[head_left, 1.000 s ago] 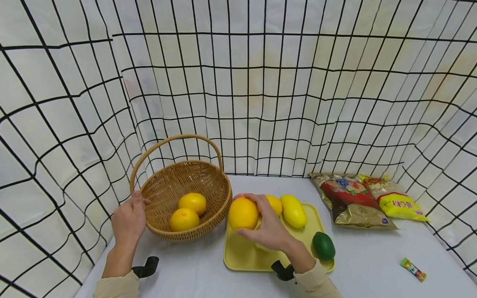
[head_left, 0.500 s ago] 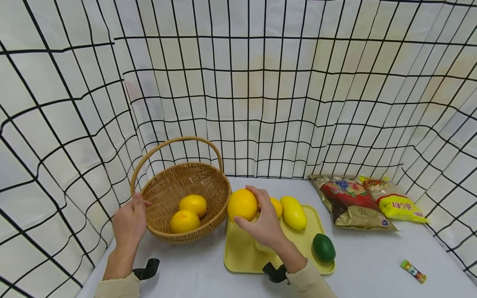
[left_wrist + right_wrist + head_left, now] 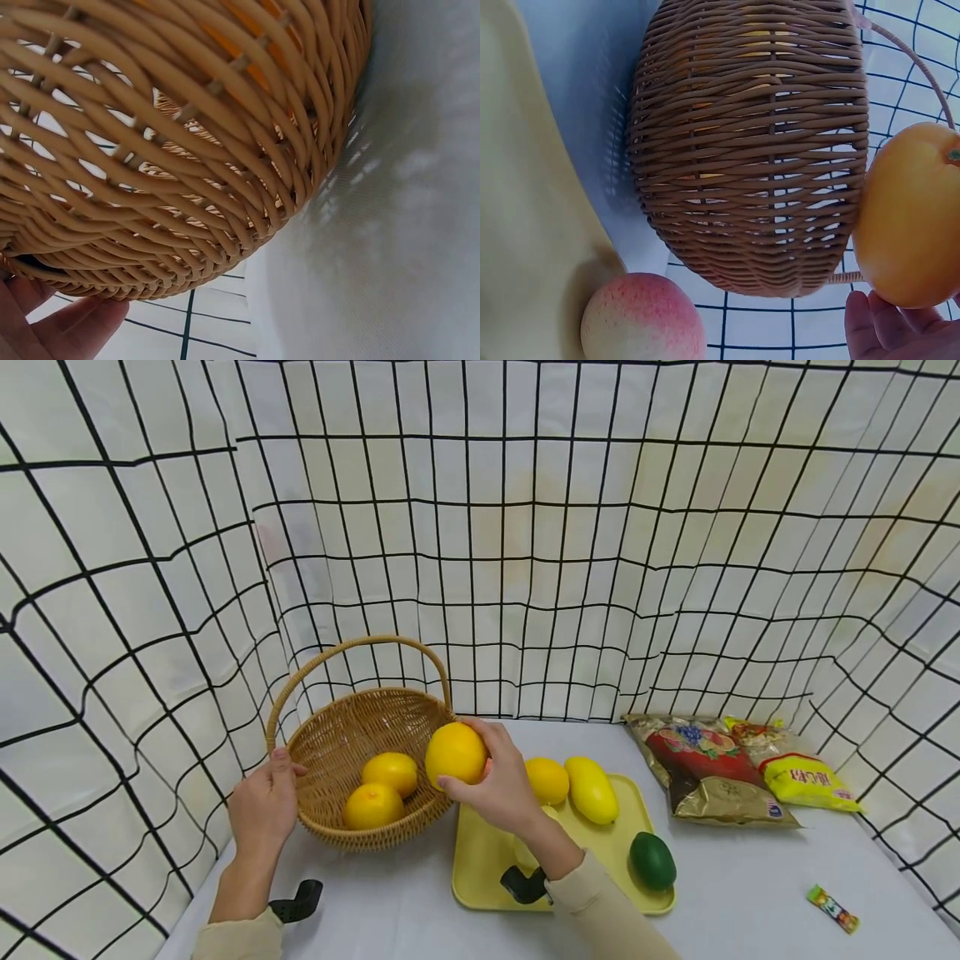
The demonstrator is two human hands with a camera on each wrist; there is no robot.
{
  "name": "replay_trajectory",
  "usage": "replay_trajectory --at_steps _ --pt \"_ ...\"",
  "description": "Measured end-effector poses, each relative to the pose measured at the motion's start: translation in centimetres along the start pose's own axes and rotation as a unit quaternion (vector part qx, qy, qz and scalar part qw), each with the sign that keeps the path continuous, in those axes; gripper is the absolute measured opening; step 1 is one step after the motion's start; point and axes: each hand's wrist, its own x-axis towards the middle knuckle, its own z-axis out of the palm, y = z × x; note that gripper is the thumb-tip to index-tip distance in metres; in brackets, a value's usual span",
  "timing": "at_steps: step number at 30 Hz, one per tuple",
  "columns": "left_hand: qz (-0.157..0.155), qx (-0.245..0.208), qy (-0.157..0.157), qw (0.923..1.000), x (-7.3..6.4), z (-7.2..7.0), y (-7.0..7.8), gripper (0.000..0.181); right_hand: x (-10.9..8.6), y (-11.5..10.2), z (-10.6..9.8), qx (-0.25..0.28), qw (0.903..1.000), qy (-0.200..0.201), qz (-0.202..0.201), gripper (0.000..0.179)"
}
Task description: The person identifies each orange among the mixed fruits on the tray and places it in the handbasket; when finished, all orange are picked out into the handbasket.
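Note:
My right hand (image 3: 501, 777) grips an orange (image 3: 455, 754) between thumb and fingers, held up at the right rim of the wicker basket (image 3: 330, 735). In the right wrist view the orange (image 3: 915, 217) shows a small green stem spot and overlaps the basket's edge. With thumb and fingers, my left hand (image 3: 264, 802) holds the basket's left rim at the foot of its handle, and the basket leans toward me. Inside lie two more yellow-orange fruits, one (image 3: 390, 774) behind the other (image 3: 372, 806). Fingertips (image 3: 97, 322) of the left hand show under the weave.
A yellow tray (image 3: 480, 881) bears another orange fruit (image 3: 547, 781), a yellow mango (image 3: 592, 789), a green avocado (image 3: 652, 861) and a pink-white peach (image 3: 641, 322). Two snack bags (image 3: 720, 772) lie at the back right, a small packet (image 3: 832, 908) nearer. Black wire mesh surrounds the table.
My right hand has lifted the orange off the tray area and carried it left and upward to the basket's right rim. The left hand keeps its hold on the basket.

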Motion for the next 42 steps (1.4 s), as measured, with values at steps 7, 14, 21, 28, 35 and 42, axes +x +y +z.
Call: replay_trajectory --at_steps 7,14,21,28,35,42 --pt "-0.002 0.002 0.000 1.0000 0.0 0.0 0.1 0.071 0.7 0.1 1.2 0.008 0.9997 -0.012 0.018 0.073" --pt "-0.007 0.002 0.007 1.0000 -0.2 0.2 0.2 0.066 1.0 0.4 2.2 0.010 0.9985 -0.018 0.050 0.075" --pt "-0.007 -0.005 0.011 0.9999 -0.2 0.3 0.3 0.066 0.8 0.9 3.0 -0.044 0.9967 -0.057 0.038 0.079" --pt "0.005 -0.002 0.025 0.9997 -0.2 0.5 0.3 0.062 0.7 1.3 3.6 -0.143 0.9864 -0.081 0.005 0.080" --pt "0.029 -0.006 0.042 0.9987 -0.1 0.7 0.4 0.063 0.6 1.5 3.7 -0.165 0.9830 -0.080 -0.002 0.079" --pt "0.042 -0.002 0.059 0.9973 -0.4 0.9 0.4 0.061 0.1 1.5 3.7 -0.165 0.9821 -0.091 0.003 0.079"
